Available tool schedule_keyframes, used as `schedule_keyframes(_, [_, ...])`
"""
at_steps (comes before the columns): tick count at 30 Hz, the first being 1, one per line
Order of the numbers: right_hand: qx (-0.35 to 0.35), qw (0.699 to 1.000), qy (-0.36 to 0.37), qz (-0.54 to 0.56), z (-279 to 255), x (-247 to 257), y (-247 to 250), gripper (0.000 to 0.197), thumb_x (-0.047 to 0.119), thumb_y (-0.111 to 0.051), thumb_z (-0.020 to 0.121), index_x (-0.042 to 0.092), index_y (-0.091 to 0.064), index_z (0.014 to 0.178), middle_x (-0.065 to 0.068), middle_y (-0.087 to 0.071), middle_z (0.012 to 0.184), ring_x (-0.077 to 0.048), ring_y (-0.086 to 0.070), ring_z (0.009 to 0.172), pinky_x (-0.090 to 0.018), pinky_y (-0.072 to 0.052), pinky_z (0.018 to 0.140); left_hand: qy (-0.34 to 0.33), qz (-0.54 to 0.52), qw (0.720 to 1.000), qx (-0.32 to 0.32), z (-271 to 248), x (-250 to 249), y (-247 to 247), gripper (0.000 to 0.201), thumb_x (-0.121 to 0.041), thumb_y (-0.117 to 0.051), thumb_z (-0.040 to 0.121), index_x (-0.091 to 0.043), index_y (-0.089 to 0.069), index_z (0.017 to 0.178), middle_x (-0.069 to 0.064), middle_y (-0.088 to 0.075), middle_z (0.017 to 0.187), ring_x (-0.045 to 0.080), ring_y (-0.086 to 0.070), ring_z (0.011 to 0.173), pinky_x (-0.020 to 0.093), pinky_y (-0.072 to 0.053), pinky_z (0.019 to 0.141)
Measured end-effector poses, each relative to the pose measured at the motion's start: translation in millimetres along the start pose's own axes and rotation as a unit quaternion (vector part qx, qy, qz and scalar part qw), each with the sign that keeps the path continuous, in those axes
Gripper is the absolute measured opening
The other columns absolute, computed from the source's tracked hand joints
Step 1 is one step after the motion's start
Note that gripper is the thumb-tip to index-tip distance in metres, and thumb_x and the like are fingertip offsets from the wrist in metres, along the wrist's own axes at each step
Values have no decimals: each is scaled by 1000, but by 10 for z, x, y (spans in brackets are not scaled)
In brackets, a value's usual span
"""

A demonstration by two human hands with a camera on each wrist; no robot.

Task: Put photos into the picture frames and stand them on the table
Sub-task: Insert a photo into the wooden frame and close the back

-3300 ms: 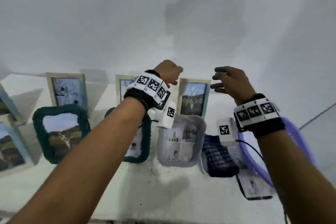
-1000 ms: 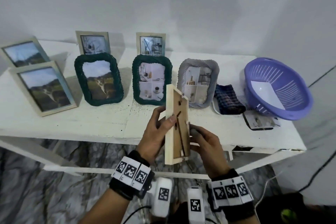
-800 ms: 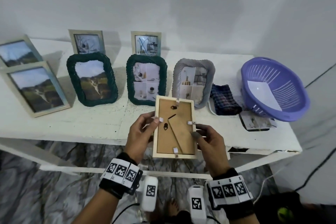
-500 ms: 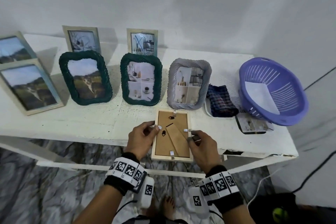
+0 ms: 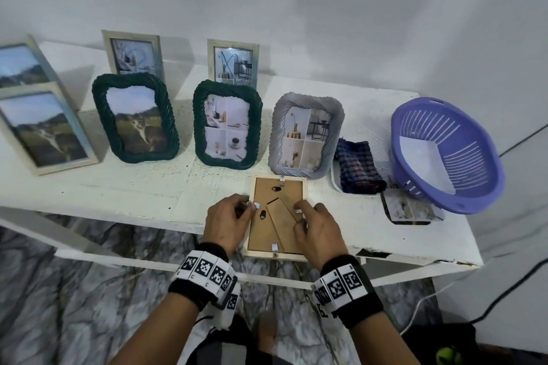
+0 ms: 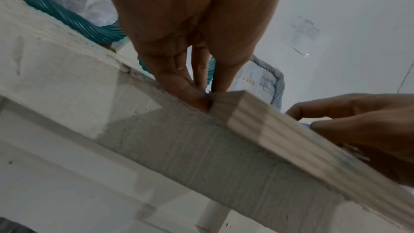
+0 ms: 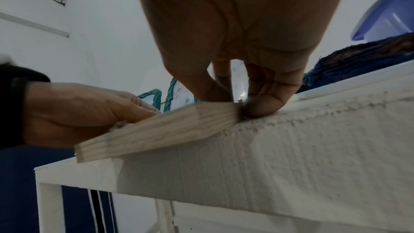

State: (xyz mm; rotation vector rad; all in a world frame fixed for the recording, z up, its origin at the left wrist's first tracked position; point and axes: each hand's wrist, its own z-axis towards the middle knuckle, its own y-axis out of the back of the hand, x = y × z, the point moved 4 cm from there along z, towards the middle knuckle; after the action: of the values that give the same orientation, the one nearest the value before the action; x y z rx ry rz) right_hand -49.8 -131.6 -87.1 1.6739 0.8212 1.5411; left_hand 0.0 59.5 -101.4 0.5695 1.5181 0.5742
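Both hands were set on a pale wooden frame point(image 5: 277, 216) laid face down at the front edge of the desk point(image 5: 124, 190), its near end overhanging that edge. On the left rail, a small metal tab was pinched by the left hand point(image 5: 226, 221) with curled fingers; on the right rail, the matching tab was pinched by the right hand point(image 5: 318, 231), its index finger laid on the brown backing board.

Several risks could be judged from this. With the near end unsupported, the frame could be tipped off the desk by any downward press there. A thin tab could be bent too far or snapped if forced. If the board were lifted carelessly, whatever lay beneath it could be shifted; whether glass or a photo was inside could not be told. A loose photo point(image 5: 410, 210) lay near the purple basket point(image 5: 474, 187), and the grey frame point(image 5: 307, 135) standing just behind could be knocked over by a forward push.
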Motion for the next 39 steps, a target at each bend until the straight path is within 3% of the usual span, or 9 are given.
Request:
schedule_keyframes(3, [14,1000,12,12,41,-3,38,18,14,-53,86,13,-60,102,-10,-53,84,-28,-52,73,-28,-33,62,-2,8,1000,1,-1,-12,4,32,-34,-70,89,-12,-71,111,7,-74,100,21,-67,93,25,-47,85])
schedule_keyframes(7, [36,999,31,24,106,-34,73,9,21,-56,88,13,-57,93,-7,-52,80,-24,-50,70,-29,-30,60,-5,16,1000,13,0,-33,-4,34,-36,-68,89,-11,-71,113,7,-74,101,23,-68,94,33,-51,89])
schedule_keyframes(9, [36,999,27,28,131,-40,79,10,20,-56,89,14,-53,96,-4,-50,76,-23,-48,69,-30,-30,60,-3,16,1000,17,2,-30,-9,35,-36,-68,89,-11,-70,114,7,-74,103,24,-68,96,36,-52,90])
schedule_keyframes(14, [46,997,-34,60,177,-72,101,36,16,-57,84,11,-41,116,4,-46,64,-21,-48,69,-29,-30,61,2,19,1000,24,10,-12,-2,38,-39,-67,89,-12,-70,116,7,-74,106,23,-67,100,35,-51,92])
schedule_keyframes(20, [41,992,-67,95,137,-136,117,45,16,-58,89,7,-44,131,5,-54,70,-24,-57,86,-28,-37,71,-5,32,999,44,7,1,-21,38,-39,-63,92,-13,-67,119,9,-71,112,25,-64,104,37,-51,93])
schedule_keyframes(24, [44,990,-87,100,140,-167,105,38,15,-57,91,10,-52,129,8,-54,67,-17,-53,77,-23,-33,67,-16,32,998,41,-8,-28,-9,34,-34,-67,89,-11,-68,114,6,-72,102,22,-66,93,34,-52,88])
schedule_keyframes(27, [44,991,-84,96,141,-156,93,38,14,-56,92,8,-51,130,4,-57,68,-17,-53,75,-23,-33,66,-22,40,998,47,24,-35,-18,26,-34,-68,87,-12,-70,101,4,-73,92,22,-66,84,36,-54,80])
schedule_keyframes(33, [44,993,-69,80,127,-120,83,34,12,-56,92,5,-52,124,-8,-64,71,-28,-60,78,-32,-44,70,11,93,995,32,61,-80,-47,32,-45,-57,90,-14,-64,93,8,-70,89,30,-63,84,32,-47,68])
schedule_keyframes(39, [43,995,-64,57,125,-104,62,34,13,-58,90,3,-52,122,-12,-65,76,-31,-61,79,-35,-47,70,69,69,995,36,79,-104,-35,25,-44,-55,87,-18,-57,85,9,-69,87,33,-62,84,31,-44,68])
